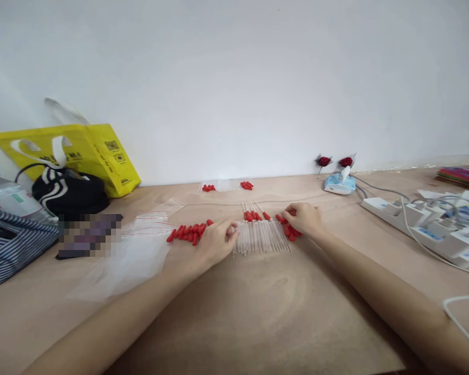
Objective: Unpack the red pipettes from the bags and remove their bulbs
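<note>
A row of thin clear glass dropper tubes (261, 238) lies side by side on the wooden table. My left hand (219, 240) is closed, thumb and forefinger pinched at the upper left end of the row on a glass tube. My right hand (304, 217) reaches into a small pile of red rubber bulbs (292, 235) right of the tubes, its fingers closed on a bulb. Another pile of red rubber bulbs (185, 232) lies left of my left hand. Behind the row, several droppers (252, 214) have red bulbs on their tubes.
Clear plastic bags (140, 255) lie at left, beside a dark flat object (89, 237), partly pixelated. A yellow bag (113, 156), black pouch (70, 192) and striped bag (15, 245) stand beyond. A tissue pack (339, 184) and power strips with cables (418, 224) are at right.
</note>
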### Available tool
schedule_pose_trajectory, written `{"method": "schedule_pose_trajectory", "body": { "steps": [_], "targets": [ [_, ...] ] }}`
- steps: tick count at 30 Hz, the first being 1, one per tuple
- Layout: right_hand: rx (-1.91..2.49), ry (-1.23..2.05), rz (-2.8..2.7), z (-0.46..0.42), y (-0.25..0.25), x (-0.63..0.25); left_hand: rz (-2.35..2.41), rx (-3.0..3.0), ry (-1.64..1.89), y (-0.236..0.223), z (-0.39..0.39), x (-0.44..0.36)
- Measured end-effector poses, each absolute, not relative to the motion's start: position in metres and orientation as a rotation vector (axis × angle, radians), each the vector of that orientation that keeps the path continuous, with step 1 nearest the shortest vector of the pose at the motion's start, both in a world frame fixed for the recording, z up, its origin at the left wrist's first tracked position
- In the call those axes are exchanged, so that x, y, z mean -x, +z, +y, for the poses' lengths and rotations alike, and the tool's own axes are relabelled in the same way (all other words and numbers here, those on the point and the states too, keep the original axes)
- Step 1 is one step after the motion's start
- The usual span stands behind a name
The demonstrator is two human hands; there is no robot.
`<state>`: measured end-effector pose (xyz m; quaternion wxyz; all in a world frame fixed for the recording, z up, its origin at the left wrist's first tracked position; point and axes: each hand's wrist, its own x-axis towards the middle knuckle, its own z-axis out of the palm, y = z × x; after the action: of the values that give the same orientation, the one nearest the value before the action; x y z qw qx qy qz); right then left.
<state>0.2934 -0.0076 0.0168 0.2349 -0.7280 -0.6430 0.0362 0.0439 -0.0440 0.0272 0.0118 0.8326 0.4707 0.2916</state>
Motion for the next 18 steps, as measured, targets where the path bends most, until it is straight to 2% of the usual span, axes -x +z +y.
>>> {"method": "schedule_pose_trajectory", "body": {
  "steps": [4, 9, 16, 18],
  "targets": [
    [2.109, 0.236, -1.863, 0.012, 0.026, -0.267, 1.349, -2.619, 1.087, 0.007, -0.051, -0.015],
    [2.223, 0.309, -1.871, 0.033, 0.026, -0.248, 1.289, -2.652, 1.105, 0.004, -0.051, -0.013],
    [2.187, 0.178, -1.871, 0.024, 0.036, -0.24, 1.194, -2.799, 1.069, 0.007, -0.055, -0.015],
    [2.062, 0.088, -1.895, 0.011, 0.038, -0.243, 1.214, -2.811, 1.084, 0.006, -0.055, -0.014]
  ]
}}
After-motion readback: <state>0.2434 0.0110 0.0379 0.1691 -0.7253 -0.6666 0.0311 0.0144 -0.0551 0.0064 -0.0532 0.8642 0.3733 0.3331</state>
